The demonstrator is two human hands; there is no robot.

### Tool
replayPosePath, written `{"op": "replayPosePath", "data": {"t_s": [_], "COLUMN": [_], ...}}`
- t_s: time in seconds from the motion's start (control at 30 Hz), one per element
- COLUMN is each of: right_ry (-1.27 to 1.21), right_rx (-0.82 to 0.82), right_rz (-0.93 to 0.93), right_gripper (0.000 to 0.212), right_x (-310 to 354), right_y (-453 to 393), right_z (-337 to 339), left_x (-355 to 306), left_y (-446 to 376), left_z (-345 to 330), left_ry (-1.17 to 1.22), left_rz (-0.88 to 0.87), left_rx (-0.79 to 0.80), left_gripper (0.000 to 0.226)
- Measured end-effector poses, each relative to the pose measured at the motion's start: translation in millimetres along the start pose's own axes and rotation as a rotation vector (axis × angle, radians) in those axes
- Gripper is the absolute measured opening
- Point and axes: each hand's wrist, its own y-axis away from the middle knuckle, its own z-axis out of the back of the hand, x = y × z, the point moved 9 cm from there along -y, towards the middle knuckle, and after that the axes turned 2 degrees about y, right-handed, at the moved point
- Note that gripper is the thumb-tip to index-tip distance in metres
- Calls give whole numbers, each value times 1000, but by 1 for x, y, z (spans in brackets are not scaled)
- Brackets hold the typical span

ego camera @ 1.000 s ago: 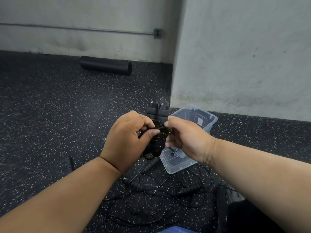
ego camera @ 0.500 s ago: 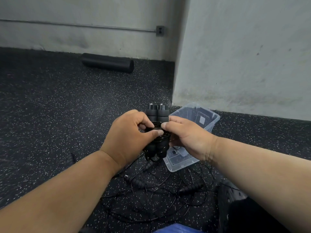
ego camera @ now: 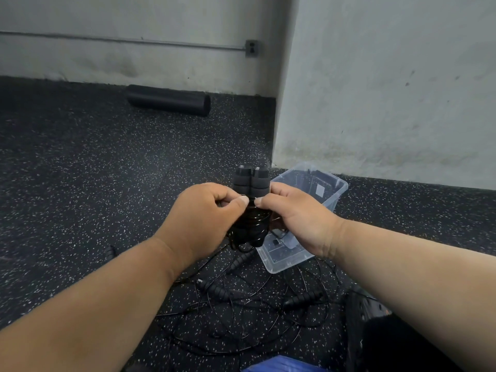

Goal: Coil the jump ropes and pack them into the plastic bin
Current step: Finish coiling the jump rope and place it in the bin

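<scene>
Raised slightly, both hands pinch the black coiled jump rope bundle point(ego camera: 251, 210): left hand point(ego camera: 200, 220), right hand point(ego camera: 294, 218). Below: black speckled rubber floor point(ego camera: 80, 183), clear plastic bin point(ego camera: 308, 210) beside grey concrete wall point(ego camera: 389, 89).

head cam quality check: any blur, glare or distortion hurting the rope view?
Head view: wide-angle bend curves the wall pipe and stretches the forearms; light is flat and dim, shadows soft; small glints on the rope coil between left hand and right hand; the black ropes on the floor blend into the dark speckled floor.
</scene>
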Motion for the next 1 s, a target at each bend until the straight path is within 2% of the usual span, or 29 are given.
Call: {"op": "replayPosePath", "data": {"t_s": [0.1,0.33,0.57,0.7,0.77,0.83,0.93,1.0], "right_ry": [82,209,217,190,171,139,116,84], "right_rx": [12,28,59,57,73,85,92,80], "right_rz": [2,4,-24,-71,-90,-107,-118,-116], "right_gripper": [29,29,29,37,41,34,8,6], "right_x": [-5,-11,-18,-26,-29,-31,-29,-30], "right_y": [-2,-6,-6,-5,-5,-6,-6,-6], "right_z": [-1,1,-5,-9,-12,-12,-13,-13], "left_x": [8,15,12,4,3,3,-3,-4], "left_y": [-5,-5,-4,-2,-3,-4,-3,-2], "left_z": [1,-6,-9,-12,-11,-8,-8,-7], "left_ry": [-2,0,-14,-225,-252,-252,-310,-303], "left_rz": [63,105,10,-112,-134,-156,-211,-222], "left_rx": [56,141,115,141,144,132,119,106], "left_gripper": [15,11,17,20,20,20,21,19]}}
